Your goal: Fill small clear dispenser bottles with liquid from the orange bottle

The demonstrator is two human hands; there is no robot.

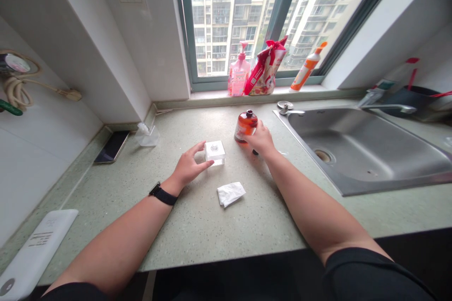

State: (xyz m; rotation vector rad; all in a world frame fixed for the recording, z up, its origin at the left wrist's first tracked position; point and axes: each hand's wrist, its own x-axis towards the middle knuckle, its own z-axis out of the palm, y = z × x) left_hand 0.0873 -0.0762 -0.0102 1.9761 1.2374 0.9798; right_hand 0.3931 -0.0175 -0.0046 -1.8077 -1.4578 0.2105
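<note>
My left hand (190, 163) curves around the left side of a small clear square container (218, 153), its thumb in front and forefinger behind. The container has a pale flat top with a small round fitting in the middle, and it stands on the counter. My right hand (261, 138) grips an amber bottle (244, 124) of orange-red liquid by its right side. The bottle stands upright, its dark neck showing at the top. Under my right hand lies a small black cap-like piece (254, 152). Nearer to me rests a folded white tissue (231, 194).
A steel sink (353, 150) takes up the right side. On the left lie a phone (112, 146), a clear tub with tissue (147, 135) and a long white device (38, 249). A pink pump bottle (238, 75), red bag (266, 70) and orange-white bottle (306, 70) line the windowsill.
</note>
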